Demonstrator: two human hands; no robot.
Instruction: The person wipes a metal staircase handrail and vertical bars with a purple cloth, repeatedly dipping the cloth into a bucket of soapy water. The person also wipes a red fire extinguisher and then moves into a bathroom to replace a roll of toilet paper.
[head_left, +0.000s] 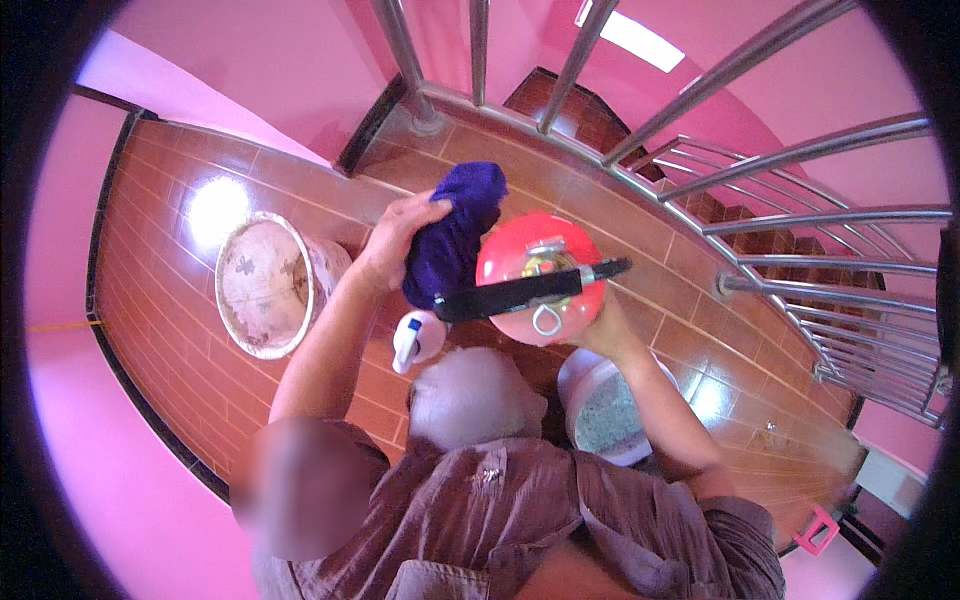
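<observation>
A crumpled dark purple cloth is in my left hand, its fingers wrapped over the near side. Right beside it stands a red fire extinguisher, seen from above. Its black lever handle points across the top, and a white pull ring shows next to the neck. My right hand grips the extinguisher's lower right side, with the fingers mostly hidden behind the body. Close below the cloth is a white spray bottle with a blue-marked trigger head.
A stained pale bucket stands on the brown tiled floor at left. Another bucket, with greyish contents, is beneath my right forearm. Metal stair railings border the right side, above descending steps. A pink plastic object lies at lower right.
</observation>
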